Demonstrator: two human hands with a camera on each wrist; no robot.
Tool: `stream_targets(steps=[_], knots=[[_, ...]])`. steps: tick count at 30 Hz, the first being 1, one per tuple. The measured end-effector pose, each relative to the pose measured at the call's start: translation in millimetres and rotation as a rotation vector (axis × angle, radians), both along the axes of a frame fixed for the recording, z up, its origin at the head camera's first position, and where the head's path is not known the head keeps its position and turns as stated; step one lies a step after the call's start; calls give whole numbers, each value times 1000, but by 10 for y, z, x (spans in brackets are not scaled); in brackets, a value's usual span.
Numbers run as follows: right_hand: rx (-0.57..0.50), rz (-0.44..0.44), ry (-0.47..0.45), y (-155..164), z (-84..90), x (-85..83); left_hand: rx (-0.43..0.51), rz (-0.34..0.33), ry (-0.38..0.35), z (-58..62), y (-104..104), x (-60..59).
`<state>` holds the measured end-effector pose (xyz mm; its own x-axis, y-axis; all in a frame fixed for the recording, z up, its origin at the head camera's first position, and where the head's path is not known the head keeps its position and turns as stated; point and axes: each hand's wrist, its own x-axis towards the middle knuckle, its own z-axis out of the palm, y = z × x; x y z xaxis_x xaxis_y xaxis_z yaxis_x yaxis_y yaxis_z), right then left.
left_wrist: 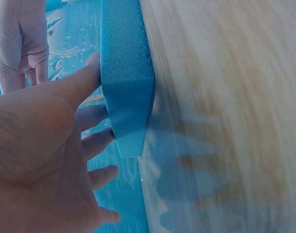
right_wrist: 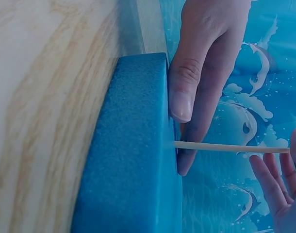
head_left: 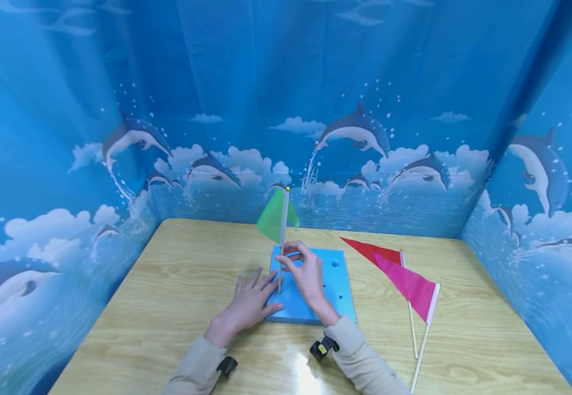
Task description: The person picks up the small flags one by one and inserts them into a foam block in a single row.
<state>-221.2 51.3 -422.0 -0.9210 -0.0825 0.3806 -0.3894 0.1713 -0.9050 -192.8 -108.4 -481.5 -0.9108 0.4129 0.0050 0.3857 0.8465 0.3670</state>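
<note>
A blue foam block [head_left: 332,307] with several holes lies on the table. Its thick side [right_wrist: 123,141] shows in the right wrist view. My right hand [head_left: 309,277] pinches the wooden stick of a small green flag [head_left: 269,220] between thumb and fingers. The flag stands nearly upright, and the stick's lower end [right_wrist: 211,146] meets the block's top near its left side. How deep it sits I cannot tell. My left hand [head_left: 250,306] is spread, with thumb and some fingertips resting on the block's left edge, close to the stick.
On the wooden table [head_left: 177,307], to the block's right, lie a red flag [head_left: 372,250] and a pink flag [head_left: 411,285], their sticks pointing toward me. A blue curtain [head_left: 266,82] printed with dolphins hangs behind the table and along both sides.
</note>
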Motion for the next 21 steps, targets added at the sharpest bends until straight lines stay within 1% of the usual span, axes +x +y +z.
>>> stream_targets(steps=[2, 7, 8, 14, 17, 21], knots=[[-1, -8, -11, 9, -74, -56, 2, -2, 3, -2, 2, -1], [-40, -19, -24, 95, -273, -169, 17, -5, -4, -6, 4, -2], [-42, -21, -18, 131, -287, -166, 19, -4, -6, -4, 4, -1], [-1, -78, 27, 452, -272, -112, 31, -1, -7, -9, -11, 12], [15, -126, 37, 669, -246, -99, 48, -4, -5, -3, -18, 22], [18, -198, 29, 1006, -199, -92, 63, -10, -8, 8, -18, 30]])
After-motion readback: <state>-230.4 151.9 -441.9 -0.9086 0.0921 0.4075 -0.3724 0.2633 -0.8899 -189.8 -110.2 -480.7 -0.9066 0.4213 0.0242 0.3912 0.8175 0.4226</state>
